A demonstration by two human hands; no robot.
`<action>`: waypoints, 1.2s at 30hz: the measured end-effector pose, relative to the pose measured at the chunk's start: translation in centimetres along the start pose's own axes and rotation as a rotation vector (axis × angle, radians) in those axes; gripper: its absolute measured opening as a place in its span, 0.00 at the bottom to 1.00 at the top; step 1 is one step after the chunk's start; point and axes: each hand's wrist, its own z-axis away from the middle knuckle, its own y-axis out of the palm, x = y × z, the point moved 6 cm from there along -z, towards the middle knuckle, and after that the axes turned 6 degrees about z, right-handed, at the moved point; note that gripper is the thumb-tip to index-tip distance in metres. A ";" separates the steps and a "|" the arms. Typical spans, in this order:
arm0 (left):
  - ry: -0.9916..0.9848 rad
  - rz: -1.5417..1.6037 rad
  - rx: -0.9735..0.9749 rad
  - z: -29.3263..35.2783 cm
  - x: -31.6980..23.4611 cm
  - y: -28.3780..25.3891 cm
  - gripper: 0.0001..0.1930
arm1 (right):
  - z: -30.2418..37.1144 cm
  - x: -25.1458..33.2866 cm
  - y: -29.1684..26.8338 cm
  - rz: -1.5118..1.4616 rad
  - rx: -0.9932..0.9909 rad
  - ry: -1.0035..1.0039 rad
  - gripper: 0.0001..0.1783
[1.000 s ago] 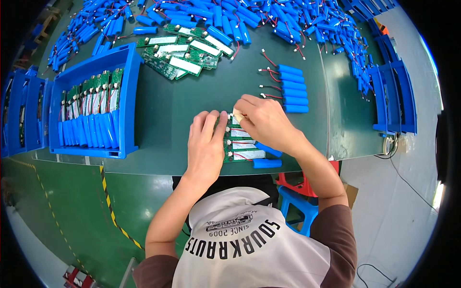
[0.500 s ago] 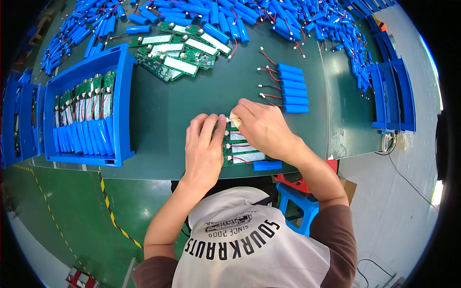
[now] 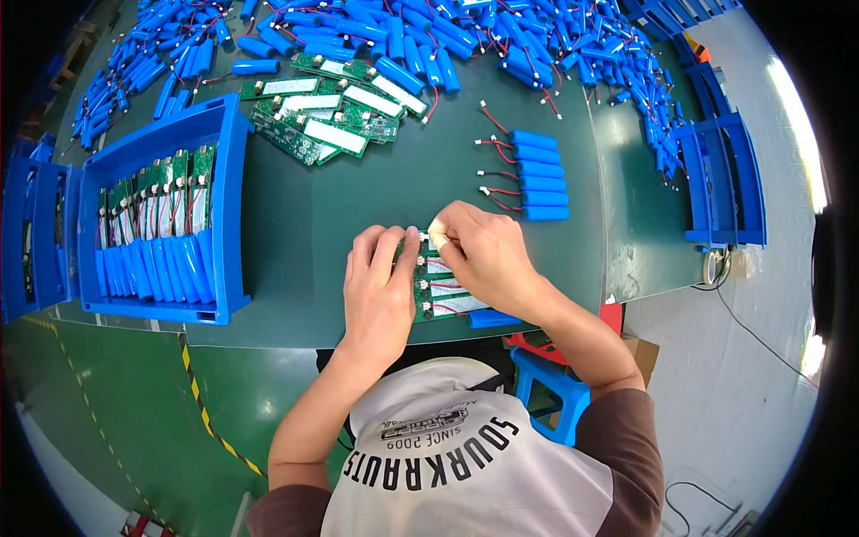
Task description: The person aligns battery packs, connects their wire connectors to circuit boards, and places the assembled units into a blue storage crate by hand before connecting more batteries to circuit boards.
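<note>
A row of green circuit boards [image 3: 441, 287] with white pads, white sockets and red wires lies near the front table edge, between my hands. My left hand [image 3: 379, 285] is palm down at the boards' left end. Its bent fingers are apart, with one fingertip touching the farthest board beside its white socket. My right hand [image 3: 488, 253] arches over the boards, thumb and forefinger pinched by that same socket. Pale finger covers show on its fingertips. What the pinch holds is hidden. A blue cylindrical battery [image 3: 491, 319] lies at the near end of the row, partly under my right forearm.
Several blue batteries [image 3: 540, 174] with white-plugged leads line up at right. Loose boards [image 3: 335, 135] are piled ahead, below a battery heap [image 3: 394, 34]. On the left stands a blue bin [image 3: 234, 206] of boards and batteries. Another blue bin [image 3: 754, 183] is at the right edge.
The whole view has shifted slightly. My right fingers have drawn closer together at the farthest board's socket, and the right forearm covers more of the near battery. My left hand holds its place.
</note>
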 end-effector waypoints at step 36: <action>0.485 -0.516 -0.158 -9.0 3.4 -3.8 0.09 | 1.6 -5.4 -4.6 0.085 -0.255 0.012 0.06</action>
